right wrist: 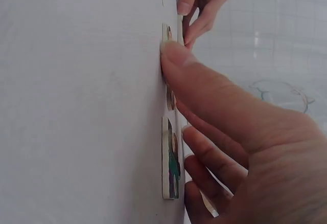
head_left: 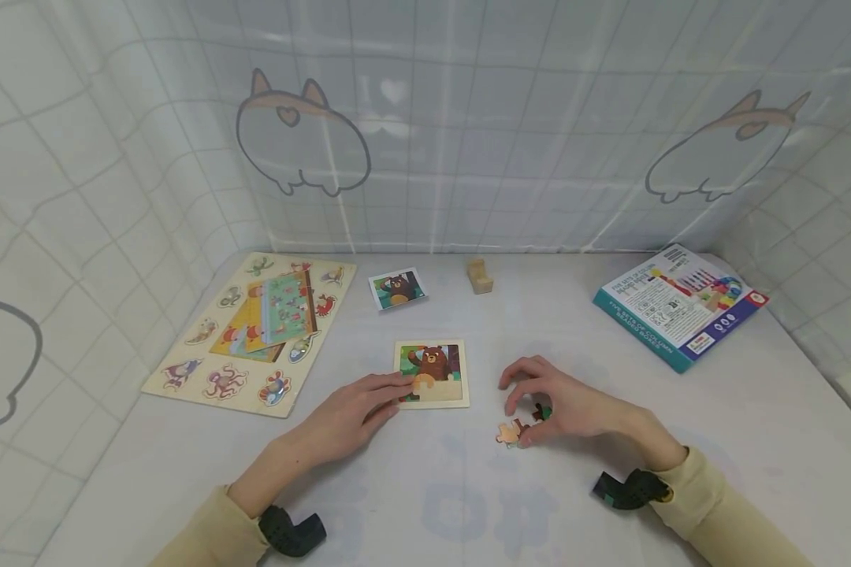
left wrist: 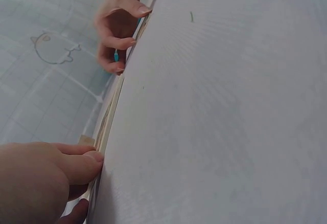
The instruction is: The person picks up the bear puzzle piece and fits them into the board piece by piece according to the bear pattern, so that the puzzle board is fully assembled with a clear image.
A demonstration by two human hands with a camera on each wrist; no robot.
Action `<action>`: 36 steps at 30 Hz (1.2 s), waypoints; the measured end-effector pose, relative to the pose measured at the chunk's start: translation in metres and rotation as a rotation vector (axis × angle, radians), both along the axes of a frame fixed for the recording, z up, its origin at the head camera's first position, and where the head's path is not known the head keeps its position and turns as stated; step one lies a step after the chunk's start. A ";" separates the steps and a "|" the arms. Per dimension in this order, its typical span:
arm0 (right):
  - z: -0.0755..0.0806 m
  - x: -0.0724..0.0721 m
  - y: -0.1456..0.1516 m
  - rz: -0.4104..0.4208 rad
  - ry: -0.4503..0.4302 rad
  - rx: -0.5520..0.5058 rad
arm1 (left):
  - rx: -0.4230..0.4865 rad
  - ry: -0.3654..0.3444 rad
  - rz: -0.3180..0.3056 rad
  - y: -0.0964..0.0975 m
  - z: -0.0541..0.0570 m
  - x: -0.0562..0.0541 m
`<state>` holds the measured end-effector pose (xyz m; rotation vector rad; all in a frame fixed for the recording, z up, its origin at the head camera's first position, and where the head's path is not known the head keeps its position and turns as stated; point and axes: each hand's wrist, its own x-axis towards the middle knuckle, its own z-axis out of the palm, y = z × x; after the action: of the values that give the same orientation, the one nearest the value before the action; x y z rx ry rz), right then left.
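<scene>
A small square puzzle board [head_left: 466, 391] with a brown bear picture lies in front of me, bare wood showing at its lower right. My left hand [head_left: 354, 409] rests at the board's left side, fingertips on the edge of the picture. To the right of it, my right hand [head_left: 570, 403] arches over loose puzzle pieces. Its thumb touches a tan-and-brown puzzle piece [head_left: 508, 432], while the other fingers stand apart from the thumb. A green-and-dark puzzle piece [right wrist: 171, 165] lies flat beside those fingers in the right wrist view, partly hidden by the hand in the head view.
A bear picture card [head_left: 397, 289] and a small wooden block [head_left: 479, 276] lie behind the board. At the left is a sea-animal puzzle board [head_left: 193, 400] with picture boards on top. A boxed bead set [head_left: 681, 303] lies at the back right.
</scene>
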<state>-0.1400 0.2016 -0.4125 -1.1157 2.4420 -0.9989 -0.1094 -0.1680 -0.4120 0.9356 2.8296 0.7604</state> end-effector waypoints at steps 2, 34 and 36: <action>0.000 0.000 -0.001 -0.016 0.003 0.002 | -0.001 -0.002 0.000 0.000 0.000 0.000; -0.001 0.001 -0.006 -0.015 0.095 -0.021 | 0.004 0.017 -0.015 0.000 0.000 0.000; -0.001 0.001 -0.006 -0.016 0.096 -0.019 | 0.004 0.021 -0.019 0.000 0.000 0.000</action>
<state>-0.1386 0.1956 -0.4136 -1.1780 2.5252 -0.9972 -0.1094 -0.1681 -0.4123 0.9752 2.8338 0.7589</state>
